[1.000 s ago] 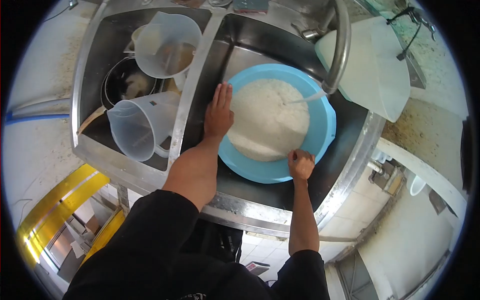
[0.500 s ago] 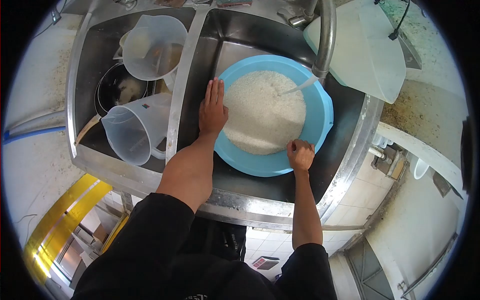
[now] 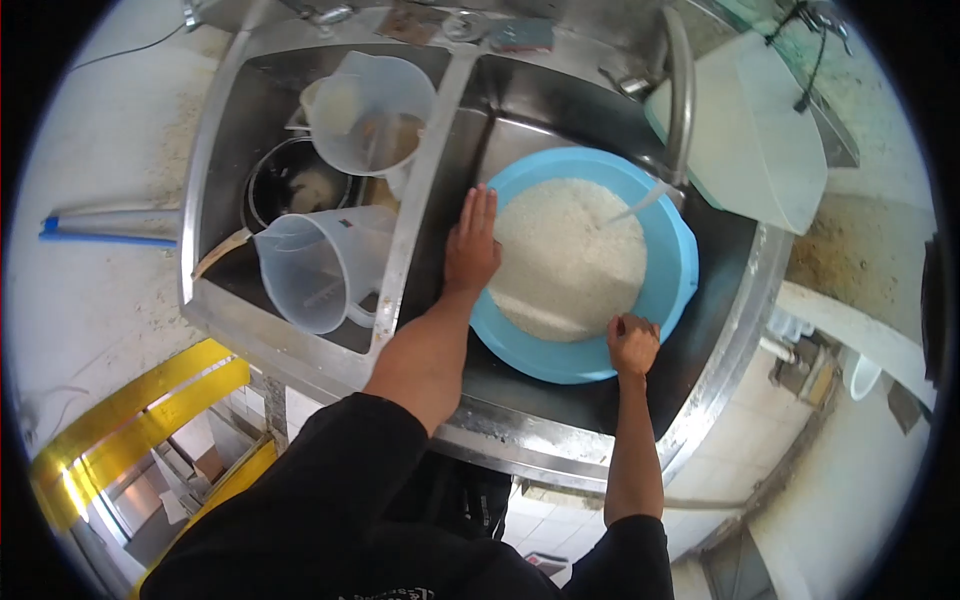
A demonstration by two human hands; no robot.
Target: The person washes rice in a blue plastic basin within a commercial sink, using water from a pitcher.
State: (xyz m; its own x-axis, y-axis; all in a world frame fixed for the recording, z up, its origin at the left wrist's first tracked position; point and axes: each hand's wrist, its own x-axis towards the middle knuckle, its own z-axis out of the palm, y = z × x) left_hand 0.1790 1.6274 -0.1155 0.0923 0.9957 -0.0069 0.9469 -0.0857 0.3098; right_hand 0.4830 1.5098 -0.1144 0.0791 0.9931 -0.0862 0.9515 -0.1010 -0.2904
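Note:
A light blue basin (image 3: 682, 250) stands in the right bay of a steel sink, holding a mound of white rice (image 3: 570, 265). Water (image 3: 640, 202) runs from a curved metal faucet (image 3: 682, 110) onto the rice. My left hand (image 3: 472, 242) lies against the basin's left rim, its fingers stretched out and pointing away from me. At the lower right rim is my right hand (image 3: 634, 344), with its fingers curled over the basin's edge.
The left bay holds two clear plastic jugs (image 3: 350, 115) (image 3: 310, 270) and a dark pan (image 3: 300, 185) with a wooden handle. A pale translucent container (image 3: 750, 130) leans at the right of the faucet. Yellow strips (image 3: 130, 420) hang at lower left.
The camera view has shifted, so the sink, basin and both hands appear farther right and lower. Both hands keep their places at the basin's rim, and water still runs.

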